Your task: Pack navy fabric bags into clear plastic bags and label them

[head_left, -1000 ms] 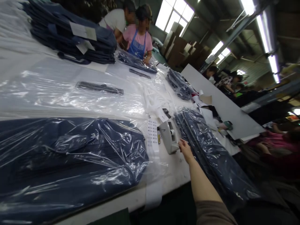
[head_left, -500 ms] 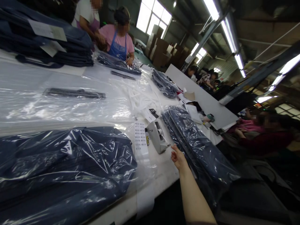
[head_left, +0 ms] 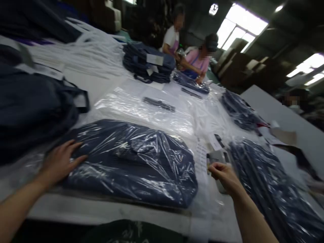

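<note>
A dark blue bag (head_left: 131, 168) in clear, shiny plastic lies flat on the white table in front of me. My left hand (head_left: 60, 162) rests at its left end, fingers spread over the plastic. Beyond the bag's right end, my right hand (head_left: 224, 175) is closed in a pinch; whatever sits between its fingertips is too small and blurred to make out. Partly hidden behind that hand stands a grey tape dispenser (head_left: 219, 156). Between bag and dispenser lies a sheet of printed barcode stickers (head_left: 201, 155).
More wrapped blue bags (head_left: 268, 182) lie on the right. At left is an unwrapped dark bag (head_left: 32, 108). Clear plastic sheets (head_left: 121, 104) and a stack of blue bags (head_left: 149, 64) are farther back. Two people work at the far side, one in a pink shirt (head_left: 199, 62).
The view has swung left and my left hand has come into sight on the wrapped bag. My right hand has moved from the dispenser's front end toward the bag, its fingers now pinched.
</note>
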`<state>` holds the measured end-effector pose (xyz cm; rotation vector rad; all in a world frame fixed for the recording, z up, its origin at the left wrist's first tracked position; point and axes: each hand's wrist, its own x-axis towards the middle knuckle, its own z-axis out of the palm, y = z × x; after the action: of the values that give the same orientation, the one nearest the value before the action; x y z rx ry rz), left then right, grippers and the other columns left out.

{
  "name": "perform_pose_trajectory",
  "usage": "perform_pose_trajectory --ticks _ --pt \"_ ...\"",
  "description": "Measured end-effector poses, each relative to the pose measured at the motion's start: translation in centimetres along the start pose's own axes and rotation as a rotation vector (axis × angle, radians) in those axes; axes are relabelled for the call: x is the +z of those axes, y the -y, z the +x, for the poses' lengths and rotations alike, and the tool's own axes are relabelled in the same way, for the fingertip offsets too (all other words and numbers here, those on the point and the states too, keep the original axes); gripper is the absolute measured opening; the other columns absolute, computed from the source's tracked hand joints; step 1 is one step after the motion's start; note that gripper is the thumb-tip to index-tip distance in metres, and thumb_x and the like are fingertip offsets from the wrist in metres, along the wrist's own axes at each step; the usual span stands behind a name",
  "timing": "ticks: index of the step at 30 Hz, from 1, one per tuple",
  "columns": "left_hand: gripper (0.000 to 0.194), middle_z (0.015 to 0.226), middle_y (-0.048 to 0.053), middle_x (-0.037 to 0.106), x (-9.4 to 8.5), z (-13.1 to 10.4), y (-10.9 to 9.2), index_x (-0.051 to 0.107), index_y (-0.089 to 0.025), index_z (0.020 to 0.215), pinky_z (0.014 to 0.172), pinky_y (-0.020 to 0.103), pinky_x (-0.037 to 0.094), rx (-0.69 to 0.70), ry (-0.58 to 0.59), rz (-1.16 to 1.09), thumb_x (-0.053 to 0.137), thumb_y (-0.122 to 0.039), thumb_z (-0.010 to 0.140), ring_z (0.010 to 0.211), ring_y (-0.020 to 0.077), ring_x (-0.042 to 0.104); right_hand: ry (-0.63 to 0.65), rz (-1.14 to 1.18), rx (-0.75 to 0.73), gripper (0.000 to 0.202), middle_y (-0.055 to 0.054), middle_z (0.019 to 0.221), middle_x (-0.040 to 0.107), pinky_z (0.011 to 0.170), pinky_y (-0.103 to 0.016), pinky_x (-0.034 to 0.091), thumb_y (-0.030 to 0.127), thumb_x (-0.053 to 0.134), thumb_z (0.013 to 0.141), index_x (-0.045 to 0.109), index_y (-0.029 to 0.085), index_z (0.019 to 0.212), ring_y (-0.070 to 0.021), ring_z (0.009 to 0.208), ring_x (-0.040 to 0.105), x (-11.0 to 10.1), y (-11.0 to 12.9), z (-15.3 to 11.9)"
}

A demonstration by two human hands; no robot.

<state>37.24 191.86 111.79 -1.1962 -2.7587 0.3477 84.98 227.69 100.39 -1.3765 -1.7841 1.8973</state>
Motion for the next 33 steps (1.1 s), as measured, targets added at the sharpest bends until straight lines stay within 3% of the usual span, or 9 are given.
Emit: perform_pose_trajectory --ticks 2,5,9,13,17,19,21,27,33 --pt "0.057 0.140 0.016 0.040 -0.3 -1.4 1.6 0.047 -0.012 0.131 0.107 0.045 0.032 0.002 -0.022 -0.046 0.038 -0.048 0.088 0.128 0.0299 0.039 0.263 0.019 -0.118 0.035 0.003 0.047 0.047 0.047 -0.024 0.029 0.049 0.070 0.063 0.058 0.017 0.056 -0.0085 0.046 0.038 5.5 5.6 1.6" --pt "0.056 0.141 0.012 0.040 -0.1 -1.6 1.2 0.047 -0.019 0.132 0.108 0.045 0.031 -0.026 -0.042 -0.076 0.044 -0.051 0.086 0.129 0.0294 0.038 0.651 0.008 -0.272 0.033 0.004 0.048 0.047 0.048 -0.023 0.029 0.046 0.071 0.065 0.060 0.016 0.057 -0.0077 0.047 0.038 14.7 12.8 3.0" --pt "0.052 0.141 0.013 0.043 -0.3 -1.6 0.0 0.051 -0.020 0.129 0.109 0.052 0.030 -0.037 -0.089 -0.182 0.051 -0.046 0.084 0.129 0.0325 0.039 1.038 -0.100 -0.384 0.036 0.005 0.053 0.051 0.049 -0.021 0.031 0.049 0.073 0.065 0.061 0.015 0.062 -0.0070 0.051 0.041 26.3 19.0 4.0" --pt "0.048 0.143 0.011 0.041 -0.1 -2.2 0.2 0.050 -0.021 0.130 0.111 0.052 0.028 -0.035 -0.111 -0.203 0.051 -0.039 0.085 0.131 0.0312 0.037 1.222 -0.364 -0.536 0.034 0.004 0.058 0.058 0.055 -0.020 0.039 0.049 0.072 0.069 0.066 0.016 0.067 -0.0084 0.057 0.051 35.9 22.4 3.5" --pt "0.045 0.144 0.010 0.041 0.5 -2.7 0.6 0.048 -0.020 0.131 0.112 0.050 0.027 -0.013 -0.123 -0.225 0.047 -0.032 0.087 0.133 0.0289 0.036 1.071 -0.935 -0.715 0.030 -0.001 0.077 0.069 0.071 -0.024 0.048 0.050 0.075 0.066 0.071 0.021 0.074 -0.0176 0.080 0.064 42.4 23.5 2.4" --pt "0.044 0.145 0.009 0.041 0.7 -2.9 0.7 0.047 -0.019 0.132 0.113 0.049 0.027 -0.006 -0.134 -0.239 0.044 -0.034 0.090 0.134 0.0276 0.035 0.961 -1.054 -0.713 0.040 -0.006 0.085 0.071 0.076 -0.030 0.050 0.053 0.079 0.056 0.072 0.020 0.077 -0.0248 0.089 0.065 43.7 23.4 2.6" --pt "0.044 0.145 0.009 0.041 0.8 -3.1 0.8 0.046 -0.019 0.132 0.114 0.048 0.026 -0.001 -0.142 -0.254 0.043 -0.037 0.091 0.134 0.0270 0.035 0.880 -1.088 -0.687 0.052 -0.010 0.093 0.071 0.079 -0.034 0.051 0.056 0.082 0.049 0.073 0.019 0.085 -0.0287 0.094 0.065 43.5 23.3 3.6" --pt "0.047 0.146 0.009 0.040 0.8 -3.1 1.5 0.045 -0.020 0.133 0.114 0.050 0.025 0.015 -0.111 -0.307 0.036 -0.045 0.094 0.135 0.0262 0.034 0.604 -1.123 -0.614 0.062 -0.019 0.104 0.069 0.083 -0.042 0.050 0.056 0.083 0.052 0.070 0.015 0.097 -0.0351 0.101 0.063 38.8 23.1 7.4" --pt "0.087 0.150 0.013 0.032 0.5 -3.2 2.1 0.041 -0.022 0.138 0.114 0.055 0.021 0.075 -0.004 -0.277 0.067 -0.065 0.067 0.138 0.0343 0.027 0.626 -0.984 -0.586 0.045 -0.012 0.094 0.071 0.075 -0.037 0.050 0.053 0.081 0.058 0.070 0.019 0.086 -0.0306 0.091 0.066 38.7 22.2 6.1"
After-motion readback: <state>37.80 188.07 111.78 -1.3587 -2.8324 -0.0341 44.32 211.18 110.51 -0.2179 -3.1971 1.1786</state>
